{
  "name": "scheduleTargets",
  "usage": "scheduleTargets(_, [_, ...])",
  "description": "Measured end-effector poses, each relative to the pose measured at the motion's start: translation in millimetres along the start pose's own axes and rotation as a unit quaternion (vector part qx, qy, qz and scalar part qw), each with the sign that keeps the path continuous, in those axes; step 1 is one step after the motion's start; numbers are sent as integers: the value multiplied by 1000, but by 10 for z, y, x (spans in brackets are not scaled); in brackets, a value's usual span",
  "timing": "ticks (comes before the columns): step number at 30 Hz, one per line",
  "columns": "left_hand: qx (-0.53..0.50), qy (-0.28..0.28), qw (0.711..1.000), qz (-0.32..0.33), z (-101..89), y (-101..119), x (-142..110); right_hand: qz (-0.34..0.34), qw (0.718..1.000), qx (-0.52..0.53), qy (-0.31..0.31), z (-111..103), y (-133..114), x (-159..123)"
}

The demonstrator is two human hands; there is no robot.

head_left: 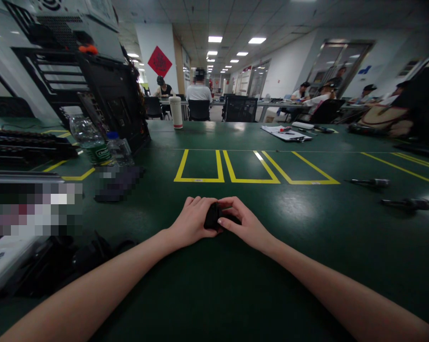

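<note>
In the middle of the green table, a small black rounded object (pixel 211 217) sits between my two hands; its exact kind is hard to make out. My left hand (pixel 195 219) curls around its left side, thumb toward me. From the other side, my right hand (pixel 243 221) grips it with bent fingers and thumb. The fingers hide much of its surface. Beyond the hands, yellow tape (pixel 200 180) marks several outlines on the green tabletop (pixel 228 285).
Two dark screwdrivers (pixel 408 204) lie at the right. A clipboard (pixel 287 133) and a white bottle (pixel 176 112) are farther back. Left are plastic bottles (pixel 89 142), a black computer case (pixel 118 99) and black items (pixel 89 254). People sit at tables beyond.
</note>
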State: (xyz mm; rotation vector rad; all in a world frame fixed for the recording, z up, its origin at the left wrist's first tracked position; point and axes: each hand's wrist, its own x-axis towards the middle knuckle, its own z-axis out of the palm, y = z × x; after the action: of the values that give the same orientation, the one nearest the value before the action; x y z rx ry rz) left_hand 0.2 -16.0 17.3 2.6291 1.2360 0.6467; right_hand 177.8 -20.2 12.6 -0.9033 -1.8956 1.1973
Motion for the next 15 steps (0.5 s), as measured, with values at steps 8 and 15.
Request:
scheduleTargets(8, [-7, -12, 1000, -3, -55, 28, -14, -23, 999, -12, -18, -21, 28, -29])
scheduleTargets(15, [-6, -12, 1000, -2, -50, 29, -8, -5, 1000, -6, 5, -16, 19, 1])
